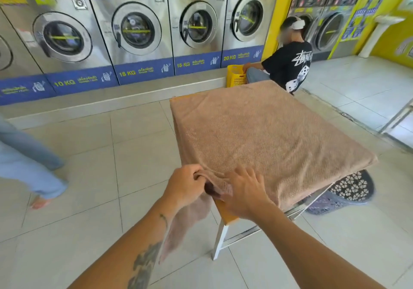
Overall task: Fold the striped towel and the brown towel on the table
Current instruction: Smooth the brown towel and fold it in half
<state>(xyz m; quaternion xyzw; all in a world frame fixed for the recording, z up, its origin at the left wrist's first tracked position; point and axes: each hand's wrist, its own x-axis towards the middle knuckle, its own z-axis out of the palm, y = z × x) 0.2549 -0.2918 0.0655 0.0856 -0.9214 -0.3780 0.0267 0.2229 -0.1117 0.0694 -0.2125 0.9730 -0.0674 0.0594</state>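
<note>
Head view: left hand (185,185) pinches brown towel (268,136), right hand (243,190) flat.
My hard tug could slide it off.

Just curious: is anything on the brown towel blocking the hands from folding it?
Nothing visible. The left hand grips the brown towel at its near corner, the right hand rests flat on it; nothing lies on top.

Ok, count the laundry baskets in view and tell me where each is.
2. A yellow basket sits on the floor beside the seated person, by the 20 KG washer. A dark patterned basket sits partly under the table's right side. Others may be hidden.
</note>
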